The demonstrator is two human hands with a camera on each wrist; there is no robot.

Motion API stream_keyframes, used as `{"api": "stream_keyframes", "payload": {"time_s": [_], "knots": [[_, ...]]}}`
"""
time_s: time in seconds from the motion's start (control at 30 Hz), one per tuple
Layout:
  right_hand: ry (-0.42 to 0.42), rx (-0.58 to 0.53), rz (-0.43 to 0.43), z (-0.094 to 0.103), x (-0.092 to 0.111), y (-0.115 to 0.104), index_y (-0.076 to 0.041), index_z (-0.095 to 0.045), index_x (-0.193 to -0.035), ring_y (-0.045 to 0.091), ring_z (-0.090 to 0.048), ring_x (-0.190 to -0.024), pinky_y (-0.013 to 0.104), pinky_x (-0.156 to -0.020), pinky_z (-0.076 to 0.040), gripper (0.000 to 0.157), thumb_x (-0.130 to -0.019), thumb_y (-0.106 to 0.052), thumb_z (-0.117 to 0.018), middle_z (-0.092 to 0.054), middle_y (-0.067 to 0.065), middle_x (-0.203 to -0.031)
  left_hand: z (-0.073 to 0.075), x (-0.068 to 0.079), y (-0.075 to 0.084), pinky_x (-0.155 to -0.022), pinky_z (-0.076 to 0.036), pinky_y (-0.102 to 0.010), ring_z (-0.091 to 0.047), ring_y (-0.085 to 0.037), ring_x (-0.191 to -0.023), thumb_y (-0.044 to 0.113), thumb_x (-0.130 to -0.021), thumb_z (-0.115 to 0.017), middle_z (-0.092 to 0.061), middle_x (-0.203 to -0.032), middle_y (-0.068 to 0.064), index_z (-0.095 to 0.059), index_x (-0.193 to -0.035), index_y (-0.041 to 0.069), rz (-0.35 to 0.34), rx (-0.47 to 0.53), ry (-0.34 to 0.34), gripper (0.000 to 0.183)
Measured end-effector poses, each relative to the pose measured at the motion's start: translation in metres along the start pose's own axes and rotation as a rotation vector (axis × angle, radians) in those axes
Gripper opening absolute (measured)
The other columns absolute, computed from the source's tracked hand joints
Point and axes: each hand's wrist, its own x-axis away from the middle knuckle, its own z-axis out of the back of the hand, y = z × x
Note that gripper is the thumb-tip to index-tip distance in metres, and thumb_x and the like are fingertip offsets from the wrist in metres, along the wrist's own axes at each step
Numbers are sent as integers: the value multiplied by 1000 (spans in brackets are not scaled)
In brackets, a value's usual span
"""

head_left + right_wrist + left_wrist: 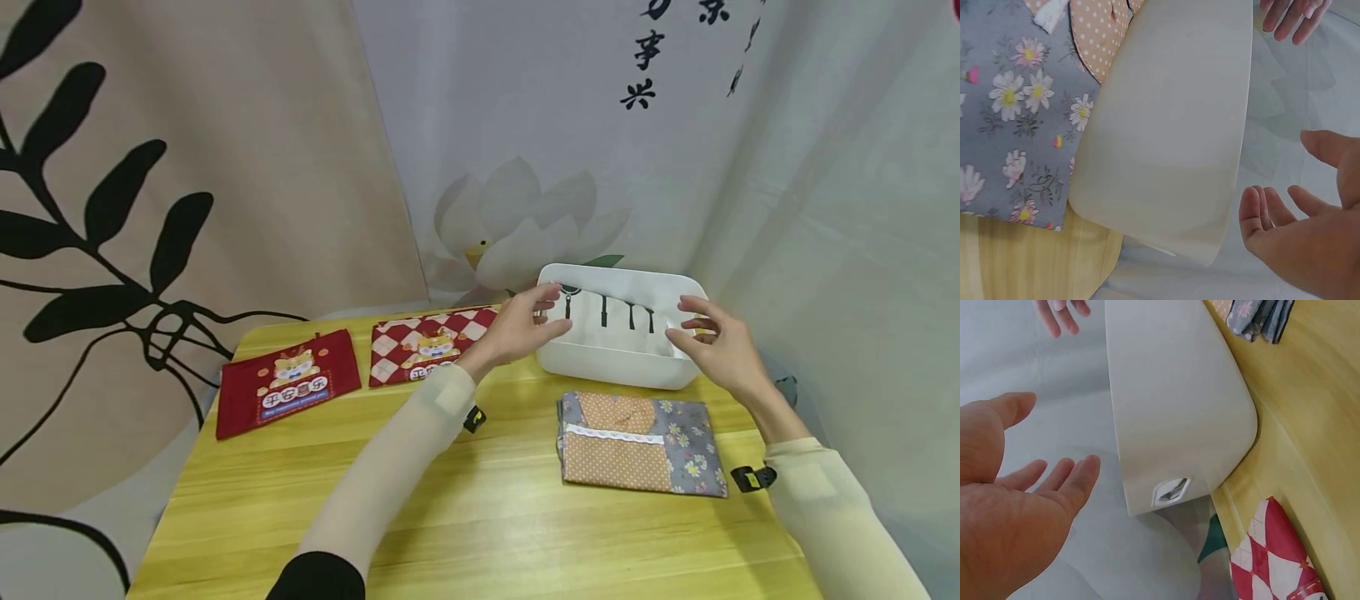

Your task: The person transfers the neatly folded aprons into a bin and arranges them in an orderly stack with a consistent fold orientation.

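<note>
A white plastic box (611,364) stands at the back right of the table, with dark utensil shapes showing along its inside. My left hand (525,323) is above its left end, thumb and fingers apart and nothing between them. Over the right end hovers my right hand (712,346), its fingers loosely bent and holding nothing. Both wrist views show a gap between each palm and the box's rim. In front of the box lies a folded grey floral cloth item (693,450) with an orange dotted pocket and white lace strip.
A red cloth pouch (300,367) with a cartoon animal lies at the table's left. Beside it is a red-and-white checkered pouch (390,354), partly behind my left forearm. The wooden table (480,533) ends against a printed curtain (285,167) at the back.
</note>
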Motion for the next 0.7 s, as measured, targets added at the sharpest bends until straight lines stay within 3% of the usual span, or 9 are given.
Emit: {"api": "stream_keyframes", "payload": {"time_s": [0.23,0.37,0.5,0.6,0.7], "knots": [[1,11,2,3,13,3,-9,-53,-168,-4,-60,-119,-2,-92,-47,65,-110,-27,-77,-61,16,-159,-1,16,3,-126,-56,-47,-65,-34,-152,25,-108,-78,-59,-170,-13,-50,-169,10,-35,-3,-13,69],[18,16,13,4,18,5,-9,-55,-166,-9,-59,-118,-2,-92,-47,63,-109,-26,-78,-64,-7,-148,-2,26,5,-126,-56,-47,-65,-35,-152,25,-107,-79,-60,-168,-15,-51,-168,8,-70,-19,-31,69],[27,8,44,5,24,8,-7,-57,-164,-16,-58,-115,-2,-91,-47,61,-108,-21,-79,-56,-33,-136,-3,37,5,-125,-57,-48,-65,-35,-152,26,-107,-79,-61,-167,-17,-51,-168,8,-101,-23,-44,69],[30,-8,74,5,29,8,-5,-57,-163,-18,-58,-114,-2,-91,-49,61,-108,-16,-79,-54,-40,-133,-4,46,4,-125,-57,-50,-64,-36,-152,26,-107,-79,-61,-167,-17,-51,-168,7,-107,-9,-52,69],[29,-13,95,5,35,8,-5,-58,-163,-19,-59,-114,-2,-92,-50,61,-107,-14,-80,-57,-38,-136,-6,54,3,-123,-58,-51,-64,-37,-151,26,-108,-79,-61,-167,-17,-52,-167,6,-107,-2,-62,68]]}}
